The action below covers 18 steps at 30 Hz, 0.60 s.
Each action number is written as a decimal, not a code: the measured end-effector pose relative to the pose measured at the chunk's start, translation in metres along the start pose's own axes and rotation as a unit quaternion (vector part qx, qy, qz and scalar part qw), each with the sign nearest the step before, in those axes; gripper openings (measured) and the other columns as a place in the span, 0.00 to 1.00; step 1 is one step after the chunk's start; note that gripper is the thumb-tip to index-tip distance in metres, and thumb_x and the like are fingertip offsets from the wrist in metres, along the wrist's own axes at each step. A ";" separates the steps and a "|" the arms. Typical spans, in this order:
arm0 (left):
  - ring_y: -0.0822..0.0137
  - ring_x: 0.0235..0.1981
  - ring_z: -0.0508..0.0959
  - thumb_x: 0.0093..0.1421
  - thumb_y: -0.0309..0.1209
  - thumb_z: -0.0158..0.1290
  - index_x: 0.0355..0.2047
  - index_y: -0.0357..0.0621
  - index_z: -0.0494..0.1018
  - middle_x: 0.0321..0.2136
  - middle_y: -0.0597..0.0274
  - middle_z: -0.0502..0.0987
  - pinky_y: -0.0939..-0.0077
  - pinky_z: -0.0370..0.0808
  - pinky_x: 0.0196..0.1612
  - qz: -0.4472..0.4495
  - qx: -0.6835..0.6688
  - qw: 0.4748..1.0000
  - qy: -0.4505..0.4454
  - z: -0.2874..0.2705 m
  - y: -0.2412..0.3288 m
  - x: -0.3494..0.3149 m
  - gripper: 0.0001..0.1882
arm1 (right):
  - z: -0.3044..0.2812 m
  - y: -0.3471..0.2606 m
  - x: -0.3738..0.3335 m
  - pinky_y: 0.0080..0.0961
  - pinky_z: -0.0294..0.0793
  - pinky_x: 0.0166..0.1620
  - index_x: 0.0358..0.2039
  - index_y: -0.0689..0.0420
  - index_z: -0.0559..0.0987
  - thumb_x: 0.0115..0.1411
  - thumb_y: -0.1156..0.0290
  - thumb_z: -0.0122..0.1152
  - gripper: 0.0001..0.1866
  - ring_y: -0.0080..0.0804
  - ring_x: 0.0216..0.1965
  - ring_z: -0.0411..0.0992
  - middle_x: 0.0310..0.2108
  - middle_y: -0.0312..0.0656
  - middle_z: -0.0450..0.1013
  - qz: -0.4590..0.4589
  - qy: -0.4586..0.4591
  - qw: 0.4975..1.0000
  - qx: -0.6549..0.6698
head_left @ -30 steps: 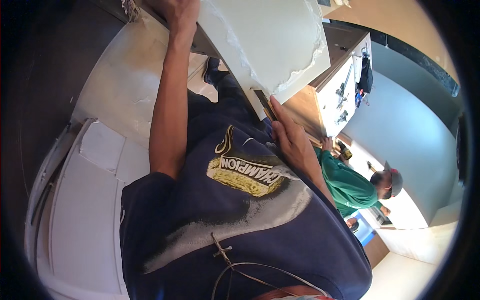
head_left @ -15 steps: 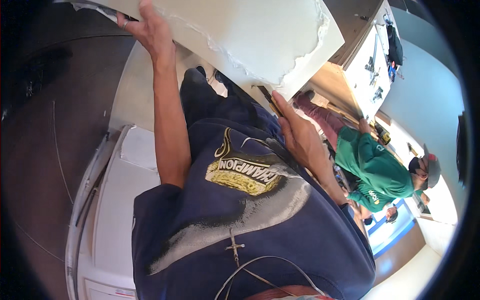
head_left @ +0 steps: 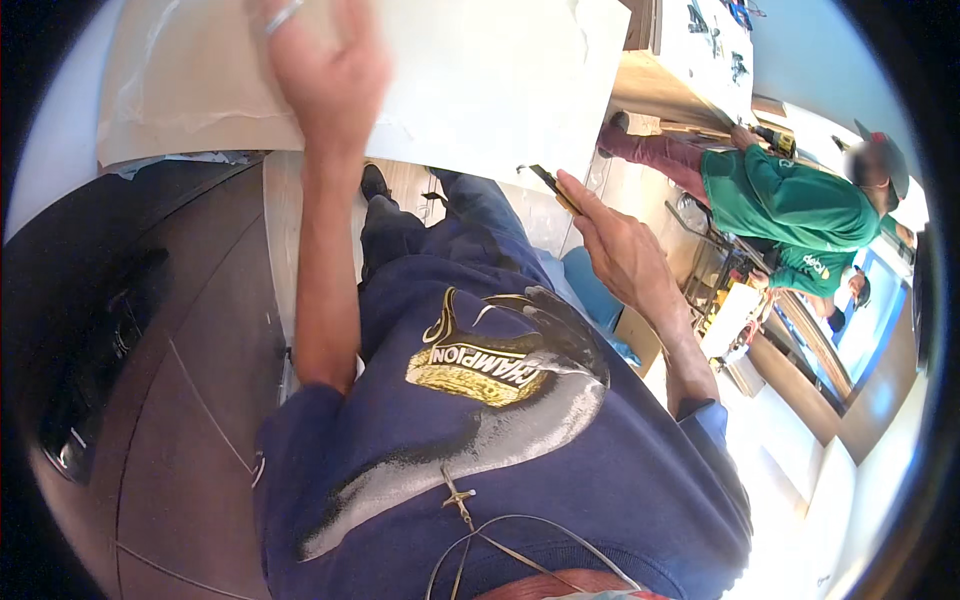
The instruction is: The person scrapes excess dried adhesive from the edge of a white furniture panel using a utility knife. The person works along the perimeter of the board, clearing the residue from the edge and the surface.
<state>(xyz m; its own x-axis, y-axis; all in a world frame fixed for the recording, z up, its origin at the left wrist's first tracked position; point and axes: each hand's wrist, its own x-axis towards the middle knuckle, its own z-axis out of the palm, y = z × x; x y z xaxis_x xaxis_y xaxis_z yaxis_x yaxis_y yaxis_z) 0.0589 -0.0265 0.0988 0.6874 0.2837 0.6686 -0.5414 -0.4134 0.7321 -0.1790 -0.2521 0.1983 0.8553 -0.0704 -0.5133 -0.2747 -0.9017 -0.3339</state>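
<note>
A large pale cream sheet [head_left: 470, 90] with a faint wavy whitish line spans the upper part of the view. My left hand [head_left: 328, 80], with a ring on one finger, is over the sheet; it is blurred and its fingertips are cut off by the top edge. Thumb and fingers look stretched out and apart, with nothing visible in them. Near the sheet's lower right corner, my right hand [head_left: 625, 245] is closed around a black and yellow utility knife [head_left: 556, 190]. The knife's tip points up and left, near the sheet's edge.
A dark brown panel [head_left: 200, 330] stands on the left. On the right, a person in a green top [head_left: 790, 195] holds a yellow and black power tool [head_left: 775, 140] by a wooden bench [head_left: 660, 85]. Another person [head_left: 815, 270] is behind. A blue bag-like thing [head_left: 592, 290] lies below my right hand.
The sheet has turned and shifted left, and its ragged white edge shows less. My left hand has moved off its far-left edge onto its face. My right hand still holds the knife.
</note>
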 end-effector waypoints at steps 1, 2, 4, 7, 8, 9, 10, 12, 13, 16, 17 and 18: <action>0.48 0.57 0.75 0.68 0.38 0.54 0.57 0.34 0.71 0.53 0.42 0.76 0.56 0.66 0.64 0.001 -0.079 0.979 -0.185 0.031 0.005 0.010 0.23 | 0.004 -0.002 0.000 0.54 0.75 0.37 0.72 0.43 0.62 0.70 0.71 0.53 0.31 0.60 0.32 0.78 0.30 0.58 0.79 0.001 0.018 1.000 0.003; 0.45 0.57 0.75 0.67 0.34 0.52 0.55 0.30 0.73 0.53 0.39 0.76 0.60 0.70 0.62 0.001 -0.158 0.919 -0.363 0.061 0.013 0.012 0.22 | 0.007 -0.003 -0.001 0.54 0.76 0.37 0.72 0.42 0.62 0.69 0.72 0.53 0.31 0.59 0.32 0.78 0.31 0.58 0.79 0.003 0.035 0.999 0.005; 0.45 0.54 0.76 0.65 0.33 0.53 0.51 0.30 0.75 0.49 0.41 0.78 0.60 0.72 0.60 0.089 -0.167 0.897 -0.400 0.119 0.030 0.008 0.19 | 0.011 -0.006 -0.005 0.53 0.76 0.37 0.72 0.42 0.62 0.69 0.72 0.53 0.31 0.60 0.32 0.78 0.31 0.58 0.79 0.025 0.036 0.999 -0.001; 0.45 0.48 0.79 0.62 0.30 0.54 0.44 0.31 0.78 0.42 0.44 0.80 0.59 0.75 0.56 0.267 -0.173 0.827 -0.463 0.177 0.033 0.000 0.15 | 0.010 -0.015 -0.009 0.53 0.76 0.36 0.72 0.40 0.63 0.69 0.72 0.54 0.32 0.60 0.31 0.78 0.32 0.57 0.78 0.054 0.030 0.998 -0.004; 0.46 0.49 0.78 0.62 0.30 0.54 0.45 0.31 0.78 0.43 0.43 0.80 0.56 0.75 0.56 0.288 -0.162 0.812 -0.482 0.188 0.032 -0.004 0.15 | 0.009 -0.019 -0.010 0.53 0.76 0.36 0.72 0.40 0.63 0.69 0.72 0.54 0.32 0.60 0.30 0.78 0.32 0.56 0.78 0.054 0.030 0.998 -0.004; 0.46 0.50 0.78 0.62 0.30 0.53 0.46 0.31 0.78 0.43 0.42 0.79 0.54 0.74 0.56 0.309 -0.151 0.795 -0.500 0.196 0.030 -0.009 0.16 | 0.007 -0.023 -0.011 0.53 0.76 0.36 0.72 0.40 0.63 0.69 0.72 0.54 0.32 0.60 0.30 0.78 0.32 0.56 0.78 0.071 0.021 0.997 0.000; 0.46 0.50 0.78 0.62 0.30 0.53 0.46 0.31 0.78 0.43 0.42 0.79 0.54 0.74 0.56 0.308 -0.157 0.789 -0.508 0.201 0.025 -0.013 0.16 | 0.006 -0.026 -0.011 0.53 0.76 0.37 0.72 0.37 0.63 0.69 0.73 0.54 0.32 0.61 0.33 0.78 0.34 0.57 0.79 0.098 0.007 0.995 -0.007; 0.45 0.52 0.77 0.63 0.32 0.55 0.48 0.30 0.77 0.46 0.41 0.79 0.54 0.73 0.58 0.283 -0.127 0.807 -0.503 0.203 0.012 -0.016 0.18 | 0.003 -0.035 -0.016 0.53 0.75 0.36 0.72 0.34 0.63 0.69 0.73 0.54 0.33 0.59 0.31 0.77 0.32 0.54 0.78 0.121 -0.003 0.992 -0.027; 0.45 0.52 0.77 0.63 0.32 0.55 0.48 0.30 0.77 0.46 0.41 0.79 0.54 0.73 0.58 0.280 -0.133 0.803 -0.509 0.203 0.007 -0.017 0.18 | 0.003 -0.038 -0.017 0.53 0.75 0.36 0.72 0.34 0.63 0.69 0.73 0.54 0.33 0.59 0.31 0.77 0.32 0.54 0.78 0.129 -0.007 0.991 -0.024; 0.43 0.56 0.76 0.66 0.39 0.54 0.53 0.30 0.74 0.51 0.36 0.78 0.51 0.70 0.61 0.211 -0.075 0.833 -0.506 0.205 -0.003 -0.016 0.24 | 0.005 -0.042 -0.016 0.51 0.75 0.33 0.72 0.34 0.63 0.69 0.73 0.55 0.33 0.57 0.29 0.76 0.32 0.52 0.76 0.145 -0.010 0.988 -0.044; 0.43 0.56 0.76 0.66 0.39 0.54 0.53 0.30 0.74 0.51 0.36 0.78 0.51 0.70 0.61 0.207 -0.076 0.832 -0.510 0.205 -0.003 -0.016 0.24 | 0.007 -0.043 -0.016 0.50 0.75 0.32 0.72 0.35 0.64 0.68 0.74 0.55 0.33 0.57 0.29 0.76 0.31 0.51 0.76 0.145 -0.007 0.988 -0.051; 0.43 0.55 0.76 0.67 0.41 0.53 0.53 0.29 0.75 0.49 0.36 0.78 0.50 0.70 0.60 0.228 -0.052 0.831 -0.505 0.204 -0.003 -0.013 0.25 | 0.008 -0.042 -0.016 0.50 0.75 0.32 0.72 0.35 0.64 0.68 0.75 0.55 0.33 0.56 0.28 0.76 0.31 0.51 0.75 0.118 0.027 0.991 -0.055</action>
<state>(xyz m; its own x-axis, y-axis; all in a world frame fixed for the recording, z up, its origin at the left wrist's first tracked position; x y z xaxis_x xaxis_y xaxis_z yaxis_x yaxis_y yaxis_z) 0.1507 -0.2056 0.0609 0.4270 -0.7738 0.4679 -0.8594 -0.1863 0.4762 -0.1842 -0.2095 0.2147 0.7959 -0.3061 -0.5224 -0.4238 -0.8978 -0.1197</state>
